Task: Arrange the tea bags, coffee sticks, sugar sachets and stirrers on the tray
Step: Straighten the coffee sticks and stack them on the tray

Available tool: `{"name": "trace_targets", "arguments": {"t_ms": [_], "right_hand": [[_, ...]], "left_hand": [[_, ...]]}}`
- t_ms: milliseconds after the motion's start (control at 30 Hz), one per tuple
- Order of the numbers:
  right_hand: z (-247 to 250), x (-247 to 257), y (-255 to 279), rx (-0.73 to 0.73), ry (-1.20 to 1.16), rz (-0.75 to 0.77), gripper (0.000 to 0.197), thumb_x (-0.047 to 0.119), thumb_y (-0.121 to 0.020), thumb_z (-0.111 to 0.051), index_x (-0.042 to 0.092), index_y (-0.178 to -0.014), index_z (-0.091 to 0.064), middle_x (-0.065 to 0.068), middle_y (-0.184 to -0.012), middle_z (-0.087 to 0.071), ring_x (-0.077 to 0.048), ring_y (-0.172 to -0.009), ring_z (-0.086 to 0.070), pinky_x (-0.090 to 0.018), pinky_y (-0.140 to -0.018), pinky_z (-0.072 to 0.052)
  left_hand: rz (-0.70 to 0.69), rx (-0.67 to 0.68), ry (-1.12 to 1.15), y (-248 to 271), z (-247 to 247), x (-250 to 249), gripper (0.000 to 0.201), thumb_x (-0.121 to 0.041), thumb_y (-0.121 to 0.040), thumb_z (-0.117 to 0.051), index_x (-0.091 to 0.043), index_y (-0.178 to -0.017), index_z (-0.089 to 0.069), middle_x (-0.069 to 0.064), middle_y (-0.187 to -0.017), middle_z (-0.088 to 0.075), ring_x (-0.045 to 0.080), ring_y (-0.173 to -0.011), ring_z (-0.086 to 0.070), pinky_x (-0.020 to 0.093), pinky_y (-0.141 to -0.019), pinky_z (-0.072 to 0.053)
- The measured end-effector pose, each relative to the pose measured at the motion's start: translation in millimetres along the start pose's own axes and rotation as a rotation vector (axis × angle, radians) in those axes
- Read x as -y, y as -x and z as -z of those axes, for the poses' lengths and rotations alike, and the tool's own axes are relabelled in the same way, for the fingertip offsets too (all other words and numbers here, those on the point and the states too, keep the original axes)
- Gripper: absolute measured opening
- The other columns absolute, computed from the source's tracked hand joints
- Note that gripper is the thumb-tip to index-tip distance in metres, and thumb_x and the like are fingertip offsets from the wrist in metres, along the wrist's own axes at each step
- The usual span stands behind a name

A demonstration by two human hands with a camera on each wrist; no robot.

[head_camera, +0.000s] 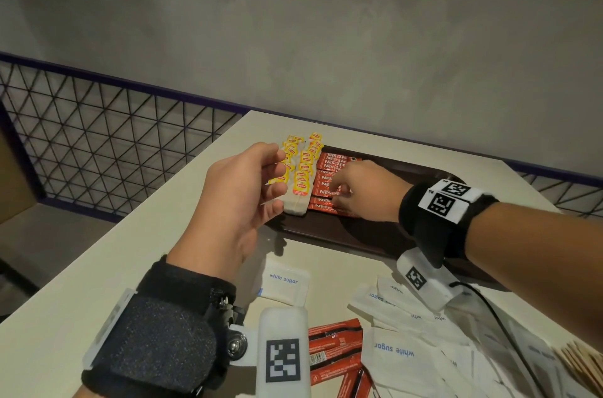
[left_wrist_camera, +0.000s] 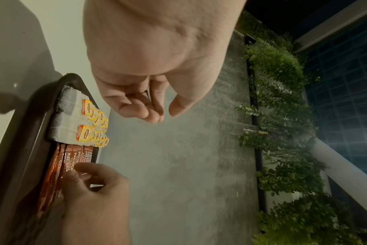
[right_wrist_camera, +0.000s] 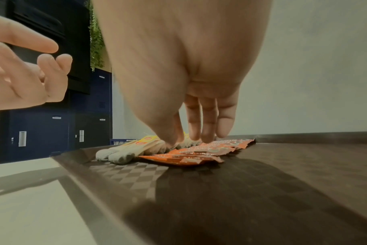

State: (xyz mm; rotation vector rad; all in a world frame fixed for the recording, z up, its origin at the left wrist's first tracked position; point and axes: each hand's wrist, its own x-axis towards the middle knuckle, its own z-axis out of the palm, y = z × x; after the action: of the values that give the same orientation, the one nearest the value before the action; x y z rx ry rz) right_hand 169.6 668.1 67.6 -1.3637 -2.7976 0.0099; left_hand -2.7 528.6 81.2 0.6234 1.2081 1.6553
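Sugar sachets (head_camera: 404, 353) lie scattered nearest us on the pale table (head_camera: 98, 326), white packets printed "white sugar", one set apart (head_camera: 283, 282) just beyond our left wrist strap (head_camera: 153, 335). A few loose coffee sticks (head_camera: 336, 355) sit among them, and we make out thin wooden stirrers (head_camera: 577, 361) at the near right edge, partly cut off. A black cable (head_camera: 499, 319) runs across the sachets under our right forearm.

Beyond this heap stands the dark tray (head_camera: 329, 231), its floor patterned in small checks in the right wrist view. Our left hand (head_camera: 241, 192) hovers above the tray's near left corner, fingers loosely curled with nothing in them, and it hides part of the tea bags from the head camera. Our right hand (head_camera: 359, 189) reaches down onto the row of red coffee sticks on the tray (head_camera: 329, 176), fingertips (right_wrist_camera: 206, 137) touching the packets; whether thumb and finger actually pinch one we cannot tell, since the hand covers the spot.

Just left of the sticks, touching them, two rows of tea bags (head_camera: 301, 176) with yellow tags lie overlapped on the tray's left end. Farther off, a wire mesh fence (head_camera: 107, 149) and a grey wall (head_camera: 326, 39) close the scene.
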Motion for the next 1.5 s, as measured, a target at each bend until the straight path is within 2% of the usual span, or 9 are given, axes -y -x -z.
{"name": "trace_targets", "arguments": {"t_ms": [133,367,767,867,967,1067,1200,1400,1500], "right_hand": [[3,4,1,0.028,-0.022,0.013,0.022,0.034,-0.094,-0.07,0.022,-0.112,-0.073,0.003,-0.101,-0.067,-0.014,-0.093,-0.062,-0.028,-0.081,-0.054],[-2,9,-3,0.065,-0.004,-0.001,0.024,0.03,-0.095,-0.07,0.018,-0.115,-0.073,0.001,-0.112,-0.069,-0.016,-0.1,-0.062,-0.033,-0.093,-0.055],[-2,3,3,0.052,0.03,-0.014,0.015,0.033,-0.094,-0.071,0.018,-0.099,-0.074,0.002,-0.096,-0.069,-0.018,-0.091,-0.064,-0.037,-0.084,-0.057],[9,6,5,0.01,0.065,-0.003,0.023,0.041,-0.092,-0.069,0.018,-0.094,-0.073,0.001,-0.091,-0.069,-0.018,-0.086,-0.064,-0.037,-0.078,-0.056],[39,30,24,-0.069,0.006,0.093,0.023,0.045,-0.091,-0.068,0.023,-0.09,-0.073,0.011,-0.078,-0.062,-0.007,-0.071,-0.057,-0.025,-0.061,-0.042],[61,63,66,0.084,-0.137,0.216,0.023,0.05,-0.082,-0.076,0.029,-0.09,-0.074,0.013,-0.076,-0.067,0.0,-0.068,-0.059,-0.016,-0.058,-0.04],[52,92,118,0.484,0.047,0.299,0.059,0.075,-0.07,-0.072,0.037,-0.115,-0.066,0.021,-0.101,-0.064,-0.001,-0.092,-0.061,-0.019,-0.073,-0.052],[12,100,141,0.378,-0.039,0.284,0.032,0.048,-0.084,-0.078,0.027,-0.103,-0.066,0.011,-0.092,-0.065,-0.007,-0.081,-0.061,-0.029,-0.071,-0.055],[11,100,141,0.357,-0.088,0.258,0.026,0.046,-0.087,-0.075,0.028,-0.103,-0.066,0.013,-0.089,-0.064,-0.003,-0.077,-0.059,-0.018,-0.062,-0.045]], "left_hand": [[-0.009,-0.006,0.001,0,0,0,0.018,-0.029,-0.096,-0.064,-0.016,-0.09,-0.074,-0.008,-0.063,-0.067,0.006,-0.049,-0.056,0.021,-0.044,-0.045],[-0.012,-0.007,-0.004,0,0,0,0.017,-0.029,-0.096,-0.064,-0.016,-0.091,-0.074,-0.008,-0.064,-0.068,0.006,-0.048,-0.056,0.021,-0.044,-0.046],[-0.017,0.011,0.011,-2,1,-1,0.015,-0.026,-0.095,-0.063,-0.016,-0.088,-0.071,-0.006,-0.065,-0.064,0.007,-0.048,-0.052,0.019,-0.041,-0.042],[-0.016,0.022,0.007,1,0,-4,0.015,-0.026,-0.095,-0.062,-0.017,-0.086,-0.07,-0.007,-0.063,-0.063,0.007,-0.047,-0.052,0.018,-0.041,-0.041],[-0.023,0.017,-0.003,1,2,-8,0.014,-0.028,-0.095,-0.062,-0.019,-0.086,-0.068,-0.008,-0.065,-0.063,0.006,-0.047,-0.053,0.018,-0.042,-0.041],[-0.047,0.008,-0.016,-1,7,-12,0.016,-0.03,-0.094,-0.061,-0.02,-0.084,-0.068,-0.008,-0.069,-0.063,0.007,-0.048,-0.054,0.018,-0.043,-0.041],[-0.053,-0.001,0.021,-1,16,-18,0.016,-0.032,-0.094,-0.061,-0.022,-0.085,-0.069,-0.009,-0.072,-0.064,0.006,-0.05,-0.055,0.019,-0.044,-0.042],[-0.049,0.032,0.043,2,18,-19,0.015,-0.033,-0.094,-0.061,-0.021,-0.091,-0.069,-0.009,-0.073,-0.065,0.005,-0.053,-0.055,0.019,-0.045,-0.043],[-0.042,0.045,0.024,4,14,-17,0.016,-0.034,-0.095,-0.061,-0.021,-0.09,-0.07,-0.008,-0.075,-0.065,0.006,-0.053,-0.055,0.019,-0.045,-0.042]]}}
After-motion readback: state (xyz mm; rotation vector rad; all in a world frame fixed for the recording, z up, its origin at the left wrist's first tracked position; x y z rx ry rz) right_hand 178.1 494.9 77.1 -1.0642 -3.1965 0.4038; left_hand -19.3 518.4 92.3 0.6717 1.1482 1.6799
